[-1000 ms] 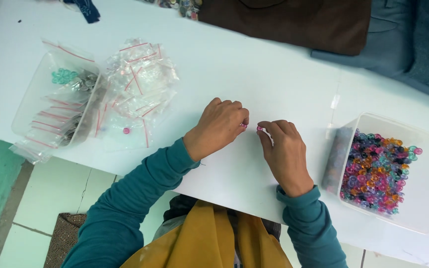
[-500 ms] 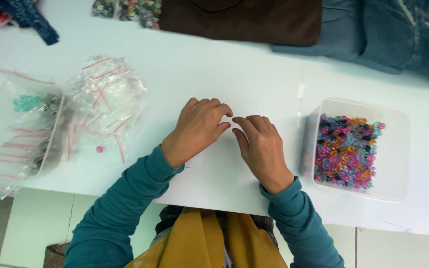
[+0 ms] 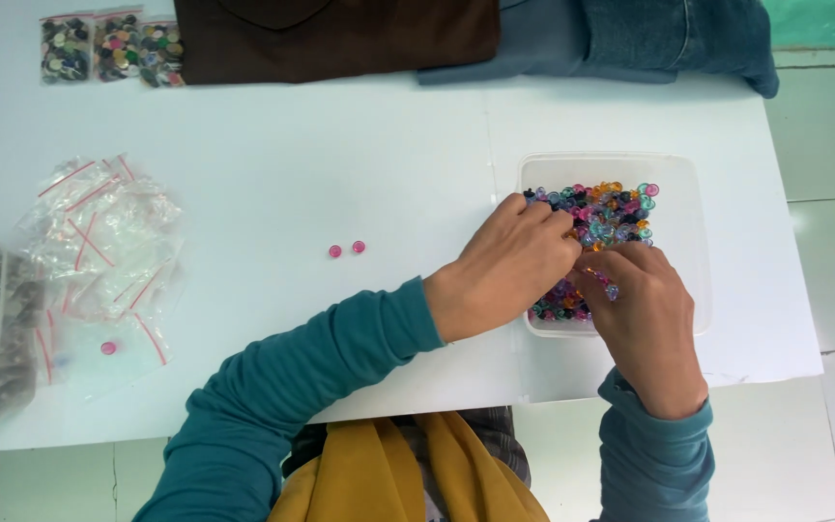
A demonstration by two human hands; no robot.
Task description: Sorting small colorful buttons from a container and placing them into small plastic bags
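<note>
**Both hands in the bead tub**

Head view: left hand (image 3: pixel 509 266) reaching across the white table (image 3: pixel 340 174) into the clear plastic tub (image 3: pixel 683 242), fingers curled together over the heap of coloured beads (image 3: pixel 606 208); whether anything sits between the fingertips, cannot tell. Right hand (image 3: pixel 645 319) inside the same tub, fingers bent down among the beads, touching them, grip hidden. Two pink beads (image 3: pixel 346 249) lying side by side on the bare table, well apart from the tub. Pile of small clear zip bags (image 3: pixel 103 242) at the left, one more pink bead (image 3: pixel 108 347) on it. Packets of mixed buttons (image 3: pixel 108 46) at the far edge, beside brown fabric (image 3: pixel 340 39) and blue denim (image 3: pixel 649 34).
</note>
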